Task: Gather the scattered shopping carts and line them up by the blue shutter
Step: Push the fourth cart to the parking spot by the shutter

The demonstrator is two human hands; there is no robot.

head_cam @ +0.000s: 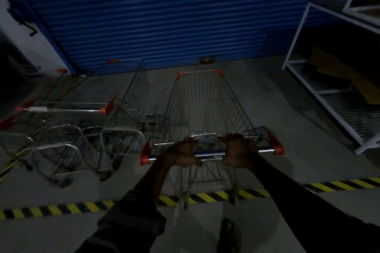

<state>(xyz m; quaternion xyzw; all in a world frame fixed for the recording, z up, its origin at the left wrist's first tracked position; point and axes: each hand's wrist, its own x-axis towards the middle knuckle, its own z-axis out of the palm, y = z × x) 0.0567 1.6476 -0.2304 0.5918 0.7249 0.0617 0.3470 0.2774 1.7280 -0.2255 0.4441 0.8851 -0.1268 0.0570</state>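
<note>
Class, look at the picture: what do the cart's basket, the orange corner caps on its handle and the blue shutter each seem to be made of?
Wire basket of the held shopping cart: thin metal rods, shiny, probably plated steel, judging by the glints.
Orange corner caps on the handle: likely moulded plastic, matt and solid-coloured.
Blue ribbed roller shutter: seemingly painted metal slats, with horizontal ridges catching light.
</note>
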